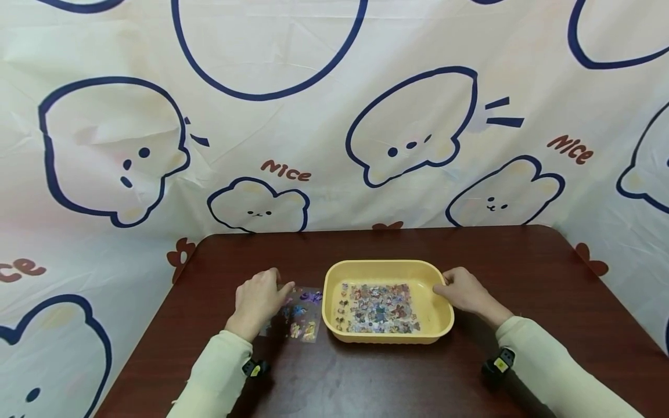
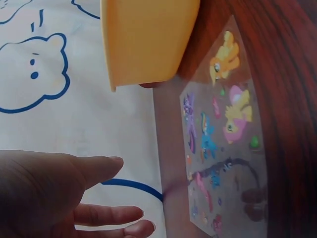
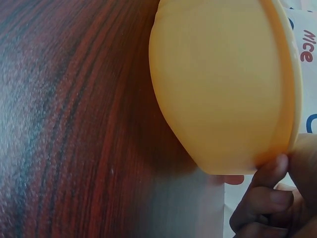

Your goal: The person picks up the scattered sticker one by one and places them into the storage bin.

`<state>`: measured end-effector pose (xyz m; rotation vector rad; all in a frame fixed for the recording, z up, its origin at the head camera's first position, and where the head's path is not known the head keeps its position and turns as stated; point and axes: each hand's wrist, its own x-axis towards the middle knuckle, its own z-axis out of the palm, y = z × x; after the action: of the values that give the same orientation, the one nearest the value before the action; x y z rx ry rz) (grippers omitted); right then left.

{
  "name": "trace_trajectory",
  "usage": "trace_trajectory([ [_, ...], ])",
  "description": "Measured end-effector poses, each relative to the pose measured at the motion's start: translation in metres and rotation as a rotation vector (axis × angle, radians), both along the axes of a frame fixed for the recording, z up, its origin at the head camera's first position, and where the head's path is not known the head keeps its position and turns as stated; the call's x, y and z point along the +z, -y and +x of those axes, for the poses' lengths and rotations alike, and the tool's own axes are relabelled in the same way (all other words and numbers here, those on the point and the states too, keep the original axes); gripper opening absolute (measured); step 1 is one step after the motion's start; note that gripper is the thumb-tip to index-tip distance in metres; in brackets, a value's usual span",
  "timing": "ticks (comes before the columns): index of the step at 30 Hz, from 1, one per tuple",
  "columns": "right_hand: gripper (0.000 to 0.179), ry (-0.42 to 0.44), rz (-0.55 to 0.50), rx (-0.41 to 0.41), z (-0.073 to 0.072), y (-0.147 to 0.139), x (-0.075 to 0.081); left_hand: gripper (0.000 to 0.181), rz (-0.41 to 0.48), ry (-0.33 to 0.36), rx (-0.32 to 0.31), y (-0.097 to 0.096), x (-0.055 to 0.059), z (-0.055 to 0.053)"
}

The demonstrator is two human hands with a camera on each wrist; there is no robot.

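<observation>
A yellow plastic basin (image 1: 387, 338) stands on the table, with a clear sheet of many small stickers (image 1: 380, 307) lying inside it. At its right end my right hand (image 1: 465, 293) grips the rim, thumb over the inner side and fingers curled beneath the outside, as the right wrist view shows. Left of the basin lies a transparent sticker sheet (image 2: 223, 148) with colourful cartoon ponies. My left hand (image 1: 259, 303) hovers over that sheet's left part, hiding some of it. In the left wrist view its thumb and fingers are apart, with nothing between them.
The dark brown wooden table (image 1: 392, 383) reaches back to a cream cloth (image 1: 324, 128) printed with blue cartoon outlines, which hangs behind it and at both sides. A small black device with a yellow mark is worn on each wrist.
</observation>
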<state>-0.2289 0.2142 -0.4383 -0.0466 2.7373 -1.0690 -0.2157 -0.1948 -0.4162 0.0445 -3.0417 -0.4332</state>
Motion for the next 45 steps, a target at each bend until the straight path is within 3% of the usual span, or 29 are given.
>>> trace_trajectory([
  [8,0.029,-0.008,0.004,0.008,-0.001,-0.001,0.0,0.043,-0.058,0.028,-0.023,0.003,-0.008,-0.001],
  [24,0.03,0.003,0.007,0.002,-0.002,-0.001,0.0,0.078,-0.182,0.22,-0.016,0.0,-0.024,0.0],
  [39,0.026,0.012,0.014,-0.008,-0.001,-0.001,-0.001,0.061,-0.184,0.227,-0.022,-0.007,-0.025,-0.002],
  [45,0.025,0.013,0.01,-0.015,-0.001,-0.002,-0.001,0.068,-0.199,0.226,-0.009,-0.007,-0.024,-0.003],
])
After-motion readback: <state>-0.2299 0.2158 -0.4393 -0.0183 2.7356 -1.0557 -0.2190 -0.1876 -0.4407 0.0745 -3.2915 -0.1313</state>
